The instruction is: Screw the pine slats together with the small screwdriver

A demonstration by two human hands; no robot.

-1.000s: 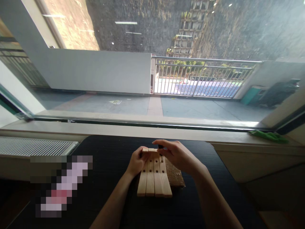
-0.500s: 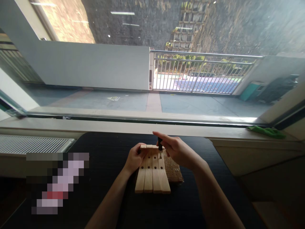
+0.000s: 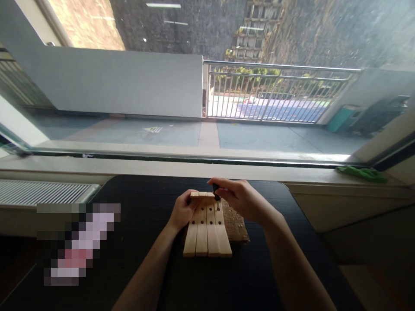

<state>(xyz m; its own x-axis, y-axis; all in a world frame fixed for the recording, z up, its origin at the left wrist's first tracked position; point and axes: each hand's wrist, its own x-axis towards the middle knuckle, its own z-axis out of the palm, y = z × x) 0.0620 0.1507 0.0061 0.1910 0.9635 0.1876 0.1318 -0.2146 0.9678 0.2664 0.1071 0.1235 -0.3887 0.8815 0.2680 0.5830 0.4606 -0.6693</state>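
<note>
Several pale wooden slats (image 3: 207, 229) with drilled holes lie side by side on a brown perforated board (image 3: 235, 224), on a black table (image 3: 139, 233). My left hand (image 3: 181, 211) grips the far left corner of the slats, fingers curled over their end. My right hand (image 3: 241, 199) is closed in a pinch on a small black piece (image 3: 215, 190), held at the far end of the rightmost slats.
A window sill (image 3: 129, 166) runs behind the table, with a green object (image 3: 363, 173) on it at the right. A radiator grille (image 3: 42, 192) sits at the left. A blurred patch (image 3: 78, 242) covers something on the table's left side.
My right hand has lifted from lying over the slats' far end into a pinch on the small black piece there. The left hand keeps its grip.
</note>
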